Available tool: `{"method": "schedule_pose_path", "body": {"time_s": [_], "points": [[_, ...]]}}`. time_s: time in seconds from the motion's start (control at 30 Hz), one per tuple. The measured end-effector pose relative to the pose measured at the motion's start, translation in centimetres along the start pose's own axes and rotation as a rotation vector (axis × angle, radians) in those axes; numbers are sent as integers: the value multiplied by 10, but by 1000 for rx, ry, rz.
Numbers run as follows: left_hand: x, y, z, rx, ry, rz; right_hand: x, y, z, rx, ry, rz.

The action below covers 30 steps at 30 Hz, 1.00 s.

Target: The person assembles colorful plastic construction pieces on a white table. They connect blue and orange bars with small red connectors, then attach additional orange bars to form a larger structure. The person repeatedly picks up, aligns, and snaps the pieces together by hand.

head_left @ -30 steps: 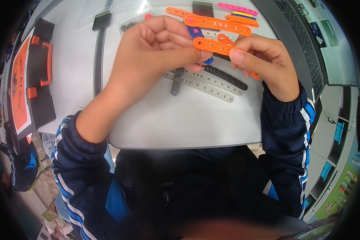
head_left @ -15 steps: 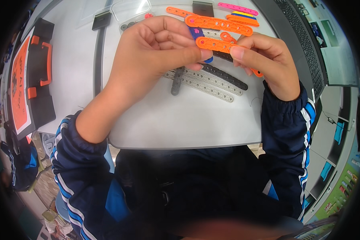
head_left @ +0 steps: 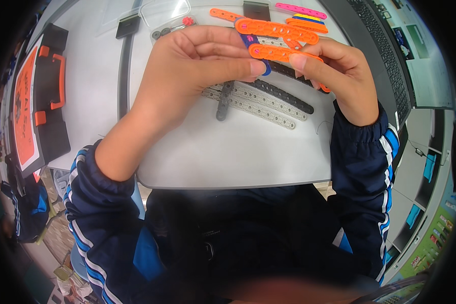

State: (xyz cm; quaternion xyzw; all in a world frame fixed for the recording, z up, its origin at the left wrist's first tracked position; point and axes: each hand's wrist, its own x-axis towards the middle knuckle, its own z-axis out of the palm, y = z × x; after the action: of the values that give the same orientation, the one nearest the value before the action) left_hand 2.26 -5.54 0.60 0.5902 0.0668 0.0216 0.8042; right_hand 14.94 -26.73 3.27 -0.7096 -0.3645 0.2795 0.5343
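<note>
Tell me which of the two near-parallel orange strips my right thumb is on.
The lower orange strip, nearer your body: the thumb of your right hand lies on it. The upper orange strip runs farther out, clear of that thumb.

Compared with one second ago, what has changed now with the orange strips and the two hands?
The lower orange strip has shifted slightly up and right, nearer the upper orange strip. The blue strip's lower end has risen a little. Nothing was visibly taken or released: the left hand and right hand keep their hold. The loose grey strips stayed put.
</note>
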Motion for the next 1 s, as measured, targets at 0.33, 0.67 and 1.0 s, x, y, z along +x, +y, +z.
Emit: {"method": "schedule_pose_path", "body": {"time_s": [0.33,0.67,1.0], "points": [[0,1,-2,-9,-25,25,0,0,0,-13,-8,-43],[1,1,-1,-23,5,-6,-1,1,0,-27,19,-97],[1,2,0,55,-6,49,0,3,2,44,-1,-49]]}}
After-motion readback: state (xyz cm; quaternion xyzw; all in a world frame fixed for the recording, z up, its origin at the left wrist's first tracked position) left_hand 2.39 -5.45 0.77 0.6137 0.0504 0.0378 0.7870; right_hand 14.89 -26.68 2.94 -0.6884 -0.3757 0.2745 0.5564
